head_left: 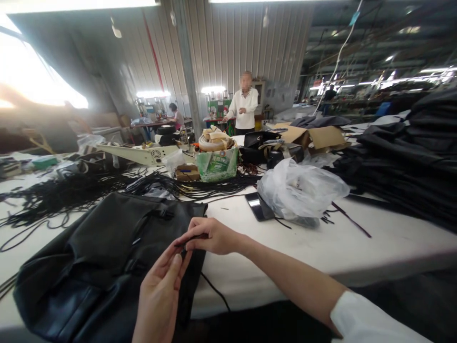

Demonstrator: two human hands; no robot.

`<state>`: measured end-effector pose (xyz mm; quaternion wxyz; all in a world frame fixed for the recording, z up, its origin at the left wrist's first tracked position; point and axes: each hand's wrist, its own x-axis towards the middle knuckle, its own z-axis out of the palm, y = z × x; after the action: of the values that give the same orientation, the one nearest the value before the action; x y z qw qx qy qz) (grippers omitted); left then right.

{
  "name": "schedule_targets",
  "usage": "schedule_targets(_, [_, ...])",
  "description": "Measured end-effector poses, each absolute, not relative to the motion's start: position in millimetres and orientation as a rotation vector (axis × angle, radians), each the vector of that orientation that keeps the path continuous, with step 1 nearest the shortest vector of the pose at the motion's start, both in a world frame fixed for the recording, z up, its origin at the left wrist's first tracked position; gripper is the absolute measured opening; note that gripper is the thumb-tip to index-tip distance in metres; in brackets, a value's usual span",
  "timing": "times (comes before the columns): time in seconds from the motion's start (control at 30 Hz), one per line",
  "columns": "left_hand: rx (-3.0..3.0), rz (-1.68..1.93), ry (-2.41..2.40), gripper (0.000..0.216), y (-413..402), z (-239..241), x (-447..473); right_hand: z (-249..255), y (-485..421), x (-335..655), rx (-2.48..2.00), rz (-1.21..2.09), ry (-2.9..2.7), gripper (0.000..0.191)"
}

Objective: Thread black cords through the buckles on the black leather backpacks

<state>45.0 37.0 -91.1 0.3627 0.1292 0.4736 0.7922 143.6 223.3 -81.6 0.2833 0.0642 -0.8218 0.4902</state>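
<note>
A black leather bag (pixel 103 267) lies flat on the white table (pixel 321 247) in front of me. Above its right edge, my right hand (pixel 210 236) pinches a thin black cord (pixel 194 237) between thumb and fingers. My left hand (pixel 160 295) comes up from below with its fingertips closed on the same cord's end, just under the right hand. A strand of the cord (pixel 216 290) hangs down over the table's front edge.
A tangle of black cords (pixel 71 195) covers the left and middle of the table. A phone (pixel 257 206) lies beside a clear plastic bag (pixel 300 190). Stacked black material (pixel 410 157) fills the right. A green bag of straps (pixel 217 164) and a person in white (pixel 245 102) are behind.
</note>
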Motion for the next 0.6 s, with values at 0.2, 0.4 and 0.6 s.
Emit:
schedule_targets(0.2, [0.361,2.008,1.194,0.059,40.3,-86.2,48.5,-88.8,231.9,142.0,0.182,1.385,-2.098,0.034])
schedule_targets(0.4, [0.362,1.872,1.160,0.064,37.8,-78.1,42.9,-89.8,226.3,140.7,0.266,1.609,-1.884,0.035])
schedule_targets(0.6, [0.421,1.922,1.067,0.056,43.8,-83.0,48.3,-94.5,224.5,142.0,0.266,1.574,-1.845,0.033])
